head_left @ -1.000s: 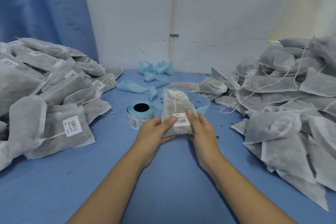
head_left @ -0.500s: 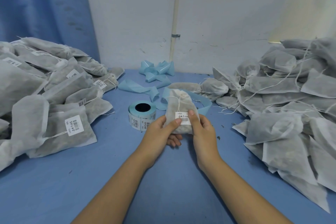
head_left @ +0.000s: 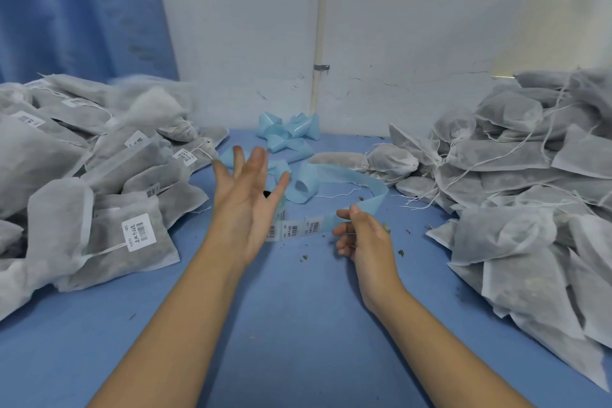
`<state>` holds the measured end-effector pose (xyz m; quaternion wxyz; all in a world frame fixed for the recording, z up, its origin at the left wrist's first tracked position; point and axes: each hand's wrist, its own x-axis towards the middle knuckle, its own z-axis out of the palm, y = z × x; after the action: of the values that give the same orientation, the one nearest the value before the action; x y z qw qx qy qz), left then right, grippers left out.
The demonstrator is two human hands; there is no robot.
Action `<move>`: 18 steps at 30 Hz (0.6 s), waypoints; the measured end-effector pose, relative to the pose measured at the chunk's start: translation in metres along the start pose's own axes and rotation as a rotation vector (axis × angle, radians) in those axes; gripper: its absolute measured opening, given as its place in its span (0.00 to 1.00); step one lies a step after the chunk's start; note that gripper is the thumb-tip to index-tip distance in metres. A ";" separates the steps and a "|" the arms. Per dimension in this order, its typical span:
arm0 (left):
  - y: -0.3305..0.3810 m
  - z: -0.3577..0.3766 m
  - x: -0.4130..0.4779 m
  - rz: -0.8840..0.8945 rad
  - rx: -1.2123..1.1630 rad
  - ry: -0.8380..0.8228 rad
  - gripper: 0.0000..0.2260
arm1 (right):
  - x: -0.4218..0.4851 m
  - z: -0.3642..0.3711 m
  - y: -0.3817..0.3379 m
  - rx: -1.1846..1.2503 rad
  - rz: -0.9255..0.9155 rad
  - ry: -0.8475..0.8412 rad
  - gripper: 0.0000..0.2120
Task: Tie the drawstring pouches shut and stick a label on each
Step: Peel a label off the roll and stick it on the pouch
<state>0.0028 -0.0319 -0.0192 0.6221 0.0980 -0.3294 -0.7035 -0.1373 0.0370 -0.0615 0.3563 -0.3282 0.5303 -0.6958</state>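
My left hand point(head_left: 245, 199) is raised over the table's middle with its fingers spread and holds nothing. A blurred grey pouch point(head_left: 150, 109) is in the air above the left heap of tied, labelled pouches point(head_left: 132, 235). My right hand point(head_left: 361, 237) has curled fingers and pinches the label strip point(head_left: 298, 228), which carries barcode labels on blue backing. The strip runs left to the label roll point(head_left: 280, 209), mostly hidden behind my left hand. A heap of unlabelled pouches point(head_left: 516, 228) with loose strings lies on the right.
Used blue backing tape point(head_left: 288, 132) lies crumpled at the back by the white wall, and a loop of it point(head_left: 347, 175) curls across the blue table point(head_left: 281, 325). Small dried crumbs lie scattered near my right hand. A blue curtain hangs at back left.
The labelled pouch has left both hands and flies towards the left heap. My left hand has opened and lifted. My right hand has dropped to the label strip and taken hold of it.
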 end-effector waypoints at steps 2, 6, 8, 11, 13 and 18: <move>0.001 0.002 -0.003 -0.050 0.113 -0.030 0.45 | 0.000 0.000 0.000 0.007 0.017 0.002 0.12; -0.019 0.005 -0.014 -0.139 0.378 -0.042 0.19 | -0.001 0.000 -0.001 0.010 0.022 -0.012 0.11; -0.027 0.008 -0.018 -0.151 0.577 -0.093 0.09 | 0.000 -0.002 0.000 0.022 0.042 -0.013 0.10; -0.038 0.014 -0.024 -0.154 0.758 -0.160 0.06 | 0.004 -0.005 -0.001 0.088 0.084 -0.011 0.11; -0.046 0.020 -0.029 -0.138 0.822 -0.198 0.08 | 0.007 -0.008 -0.002 0.144 0.112 -0.021 0.11; -0.068 0.048 -0.036 0.050 1.174 -0.340 0.07 | 0.019 -0.016 -0.004 0.314 0.082 0.041 0.16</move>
<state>-0.0715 0.0192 -0.0323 0.4192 0.3033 -0.7589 -0.3955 -0.1614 0.0299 -0.0597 0.4203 -0.2322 0.4353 -0.7615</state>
